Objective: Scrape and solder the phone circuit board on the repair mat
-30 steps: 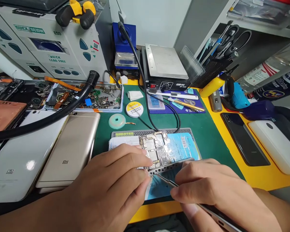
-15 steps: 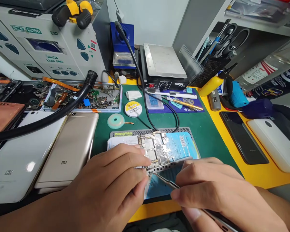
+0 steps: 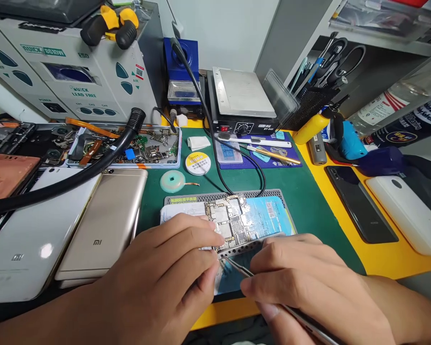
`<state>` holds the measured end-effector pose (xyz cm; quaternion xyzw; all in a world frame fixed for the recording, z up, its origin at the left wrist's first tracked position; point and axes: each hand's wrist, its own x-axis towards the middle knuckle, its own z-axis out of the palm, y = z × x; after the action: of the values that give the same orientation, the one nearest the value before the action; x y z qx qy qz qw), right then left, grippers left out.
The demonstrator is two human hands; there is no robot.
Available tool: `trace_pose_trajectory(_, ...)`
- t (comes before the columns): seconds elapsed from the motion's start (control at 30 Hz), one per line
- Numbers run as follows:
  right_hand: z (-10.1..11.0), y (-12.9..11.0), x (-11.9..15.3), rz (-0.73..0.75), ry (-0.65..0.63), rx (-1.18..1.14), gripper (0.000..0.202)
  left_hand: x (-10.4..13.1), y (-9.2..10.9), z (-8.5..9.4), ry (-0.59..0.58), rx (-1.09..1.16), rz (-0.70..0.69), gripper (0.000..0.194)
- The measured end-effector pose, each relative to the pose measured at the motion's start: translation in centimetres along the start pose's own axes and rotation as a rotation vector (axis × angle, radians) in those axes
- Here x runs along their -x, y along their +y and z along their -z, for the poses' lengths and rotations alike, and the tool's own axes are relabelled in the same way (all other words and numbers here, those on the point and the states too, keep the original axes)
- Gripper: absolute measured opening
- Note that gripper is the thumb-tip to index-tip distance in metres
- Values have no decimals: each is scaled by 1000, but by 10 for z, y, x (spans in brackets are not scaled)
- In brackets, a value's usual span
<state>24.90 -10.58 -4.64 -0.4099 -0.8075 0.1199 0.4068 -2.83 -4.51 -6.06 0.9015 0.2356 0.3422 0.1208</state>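
Note:
A phone circuit board lies on the blue-and-white pad in front of me. Along its near edge runs a grey metal strip with a row of holes. My left hand is closed, fingertips over the board's lower left corner and thumb below the strip's left end; the exact grip is partly hidden. Pointed metal tweezers are held in my closed right hand. Their tip is at the left end of the strip, and whether it pinches anything is too small to tell.
Phones lie at the left, beside a tray of board parts under a black hose. A heating plate stands behind, its black cable near the pad. At right are a dark phone and a yellow bottle.
My right hand has shifted slightly left, and the tweezer tip has moved left along the holed strip. My left hand and the circuit board stay in place.

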Motion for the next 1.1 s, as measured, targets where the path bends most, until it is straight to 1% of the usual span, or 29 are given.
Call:
trace_pose_trajectory(0.03, -1, -5, -1, -74, 76, 38, 24, 0, 0, 0, 7, -4, 1, 16)
trace_pose_trajectory(0.07, -1, -8, -3, -97, 74, 19, 26, 1, -1, -1, 14, -3, 5, 16)
trace_pose_trajectory(0.1, 1, -9, -7, -86, 83, -35, 26, 2, -2, -2, 19, 2, 6, 15)
trace_pose_trajectory(0.13, 3, -8, -12, -84, 53, -75, 26, 3, -2, -2, 25, 8, 5, 16)
trace_pose_trajectory(0.17, 6, -4, -17, -108, 66, -90, 27, 4, -3, -3, 37, 16, 6, 16)
trace_pose_trajectory(0.23, 13, 9, -29, -64, 308, -109, 27, 5, -4, -5, 59, 33, 0, 19)
trace_pose_trajectory(0.27, 16, 16, -34, 10, 295, -134, 30, 6, -4, -6, 75, 40, -8, 20)
trace_pose_trajectory(0.3, 18, 24, -38, -8, 206, -115, 31, 6, -5, -7, 91, 42, -20, 21)
trace_pose_trajectory(0.33, 19, 31, -40, -30, 221, -106, 28, 5, -6, -7, 99, 41, -35, 21)
trace_pose_trajectory(0.4, 16, 42, -42, -36, 201, -98, 22, 4, -9, -7, 99, 30, -80, 20)
trace_pose_trajectory(0.57, -9, 65, -37, -24, 228, -161, 12, -2, -14, -2, 75, -34, -216, 18)
trace_pose_trajectory(0.6, -13, 70, -36, -43, 228, -179, 13, -2, -14, -1, 79, -56, -242, 18)
trace_pose_trajectory(0.67, -18, 78, -36, -98, 230, -226, 27, -1, -12, 1, 100, -108, -278, 20)
trace_pose_trajectory(0.7, -18, 82, -37, -136, 226, -254, 30, 0, -11, 2, 115, -133, -286, 21)
trace_pose_trajectory(0.77, -17, 89, -41, -228, 219, -317, 31, 0, -10, 7, 142, -163, -290, 22)
trace_pose_trajectory(0.83, -13, 97, -47, -320, 195, -390, 32, -4, -11, 16, 149, -177, -284, 16)
trace_pose_trajectory(0.9, -8, 104, -54, -392, 138, -470, 35, -13, -15, 26, 140, -190, -281, 14)
trace_pose_trajectory(1.0, 0, 112, -62, -455, 7, -580, 39, -27, -30, 39, 141, -192, -278, 26)
trace_pose_trajectory(1.1, 5, 115, -64, -473, -108, -655, 39, -32, -52, 40, 84, -172, -216, 31)
